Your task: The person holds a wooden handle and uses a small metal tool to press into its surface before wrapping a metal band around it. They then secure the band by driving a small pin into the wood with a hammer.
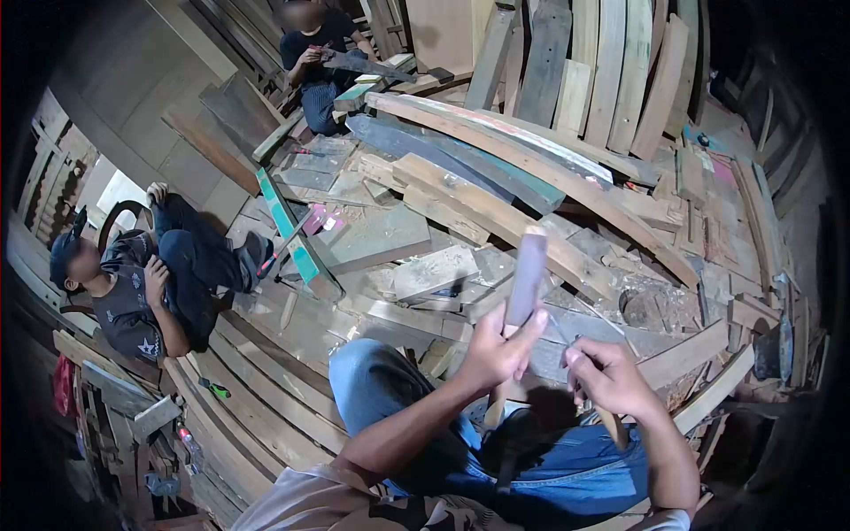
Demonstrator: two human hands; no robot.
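Note:
My left hand (506, 347) is closed around a greyish piece of wood (529, 276) with a rounded pale end, held upright in front of me. Close to its right, my right hand (611, 376) is closed on a thin, pointed tool. Its narrow blade (560, 329) points up toward the wood; whether it touches cannot be told. Below the right hand shows a tan wooden piece (613, 428), perhaps the tool's handle. My legs in blue jeans (567, 469) are under both hands.
Long planks (531, 181) and offcuts (434, 273) lie ahead, with boards (611, 71) leaning behind. A seated person (142, 292) is at left; another person (323, 62) at the back holds a saw (363, 66). Green-handled scissors (213, 387) lie on the slats.

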